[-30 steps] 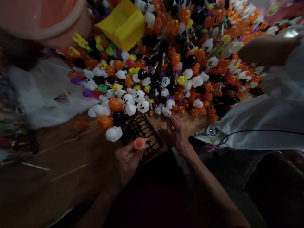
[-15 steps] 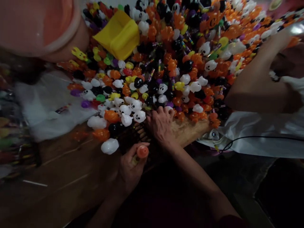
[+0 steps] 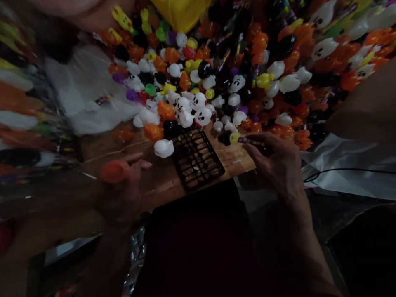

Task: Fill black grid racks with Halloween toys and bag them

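My left hand (image 3: 131,187) is on the left over the wooden table, its fingers round an orange round-ended piece (image 3: 114,171) blurred by motion. The lower part of that piece is hidden by the hand. To the right, my right hand (image 3: 278,163) pinches a thin tube with a purple pattern (image 3: 252,141) and a pale yellow round end, pointing left. Between the hands lies a black plastic grid rack (image 3: 199,159) with many square cells. White ghost-faced toys (image 3: 203,116) rest at its far edge, and a plain-looking white toy (image 3: 163,148) sits by its left side.
A large heap of orange, white, black and yellow toys (image 3: 260,43) covers the far side. A yellow scoop-like piece (image 3: 182,14) and a pinkish tub (image 3: 83,10) stand at the top. Another person's arm (image 3: 361,107) reaches in from the right. Clear plastic sheeting (image 3: 89,90) lies at left.
My left hand has moved left with the orange piece. My right hand has left the rack's far edge and moved right, now with a patterned tube. The rack has come into full view.
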Available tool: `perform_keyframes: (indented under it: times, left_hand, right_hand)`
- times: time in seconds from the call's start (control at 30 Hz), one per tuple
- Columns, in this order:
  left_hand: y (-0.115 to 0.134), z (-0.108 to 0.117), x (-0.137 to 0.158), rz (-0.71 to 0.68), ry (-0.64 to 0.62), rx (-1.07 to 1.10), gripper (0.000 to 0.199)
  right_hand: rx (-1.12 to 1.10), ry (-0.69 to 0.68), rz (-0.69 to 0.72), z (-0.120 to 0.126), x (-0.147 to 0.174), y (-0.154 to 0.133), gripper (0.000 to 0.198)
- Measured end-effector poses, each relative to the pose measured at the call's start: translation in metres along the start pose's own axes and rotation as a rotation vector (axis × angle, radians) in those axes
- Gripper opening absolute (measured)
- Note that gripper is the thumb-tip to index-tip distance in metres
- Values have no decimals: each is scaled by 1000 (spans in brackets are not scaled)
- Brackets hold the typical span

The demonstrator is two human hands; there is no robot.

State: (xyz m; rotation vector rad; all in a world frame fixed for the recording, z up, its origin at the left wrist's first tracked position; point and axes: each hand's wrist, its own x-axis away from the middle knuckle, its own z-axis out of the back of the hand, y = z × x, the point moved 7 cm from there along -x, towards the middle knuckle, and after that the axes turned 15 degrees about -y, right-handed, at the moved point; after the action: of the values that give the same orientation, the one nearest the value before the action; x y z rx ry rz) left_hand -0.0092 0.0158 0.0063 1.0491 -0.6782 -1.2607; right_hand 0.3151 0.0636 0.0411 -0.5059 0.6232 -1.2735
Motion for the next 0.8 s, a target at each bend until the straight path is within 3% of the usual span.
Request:
perform_keyframes:
  times: [0.1, 0.2, 0.3, 0.4, 0.6, 0.8]
  left_hand:
    - [-29, -2, -8, 21, -40, -9, 22]
    - [-53, -11, -13, 63, -81, -86, 28]
    - [-63, -19, -17, 114, -83, -71, 37]
    - [-64, -26, -19, 156, -73, -71, 39]
    - [-52, -33, -18, 113, -139, -98, 30]
    - [-14, -1, -29, -214, 77, -84, 13]
  right_hand:
    - [-36, -172, 70, -26, 3, -24, 12]
    - [67, -282, 114, -68, -16, -50, 9]
    - [149, -346, 159, -99, -42, -70, 7]
    - [57, -374, 201, -117, -55, -74, 6]
    - [-249, -163, 317, -135, -37, -54, 17]
    - [-199, -50, 315, -144, -37, -49, 19]
